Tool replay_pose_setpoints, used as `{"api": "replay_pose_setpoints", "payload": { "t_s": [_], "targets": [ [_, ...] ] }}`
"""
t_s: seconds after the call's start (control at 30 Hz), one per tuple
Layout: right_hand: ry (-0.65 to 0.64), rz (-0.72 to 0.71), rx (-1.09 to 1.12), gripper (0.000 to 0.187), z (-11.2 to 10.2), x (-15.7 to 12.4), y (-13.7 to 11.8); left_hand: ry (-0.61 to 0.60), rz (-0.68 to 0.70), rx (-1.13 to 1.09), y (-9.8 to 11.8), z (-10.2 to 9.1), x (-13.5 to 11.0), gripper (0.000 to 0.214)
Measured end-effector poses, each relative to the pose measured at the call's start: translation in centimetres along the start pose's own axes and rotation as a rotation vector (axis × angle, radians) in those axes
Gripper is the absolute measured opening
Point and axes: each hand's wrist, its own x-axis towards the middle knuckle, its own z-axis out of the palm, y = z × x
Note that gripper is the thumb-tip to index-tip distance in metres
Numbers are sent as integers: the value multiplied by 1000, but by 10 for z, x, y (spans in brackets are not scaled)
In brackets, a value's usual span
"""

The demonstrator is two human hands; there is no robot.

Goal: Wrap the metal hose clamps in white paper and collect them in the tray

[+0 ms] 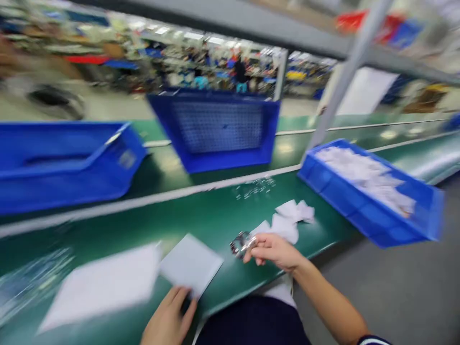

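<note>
While the right hand (pixel 273 251) pinches a small shiny piece (pixel 241 243) at the near edge of the green table (pixel 212 215), the left hand (pixel 168 318) touches a white sheet (pixel 190 263), its grip lost to blur.
White slips (pixel 291 218) lie just right, a blue bin (pixel 359 212) farther right.

Lots of green and blue here: dark green tabletop (pixel 201 215), three bright blue plastic bins, the middle bin (pixel 215 129) showing a fine grid pattern. White square card (pixel 192 263), bigger white sheet (pixel 104 285), white paper bits (pixel 293 218) and a shiny silver-clear wrapper (pixel 241 243).
</note>
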Motion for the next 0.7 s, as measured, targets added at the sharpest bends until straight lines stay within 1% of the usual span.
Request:
{"api": "replay_pose_setpoints", "payload": {
  "t_s": [0.03,0.07,0.13,0.2,0.27,0.37,0.4,0.47,0.57,0.63,0.7],
  "targets": [
    [-27,18,-67,33,7,0,1,-23,-6,42,5,-9,-11,24],
    [-50,22,-147,30,12,1,3,-46,-13,81,9,-15,-16,22],
    [-76,10,-341,25,18,9,10,-79,-33,135,13,-22,-14,16],
    [-95,-38,-550,23,25,17,20,-89,-71,173,13,-23,-8,12],
    [-116,-144,-775,23,34,22,33,-95,-80,194,15,-22,-4,10],
    [-156,-336,-1147,23,48,29,54,-100,-16,201,21,-13,-3,11],
    [-171,-374,-1264,24,51,33,60,-104,8,206,22,-9,-1,11],
    [-194,-398,-1451,22,54,40,70,-128,39,238,23,-2,4,8],
    [-219,-395,-1588,19,53,48,79,-160,64,312,20,5,14,11],
    [-207,-380,-1599,17,50,48,81,-152,89,316,18,6,16,15],
    [-190,-366,-1565,13,49,43,81,-114,142,267,17,6,12,12]
  ]
}}
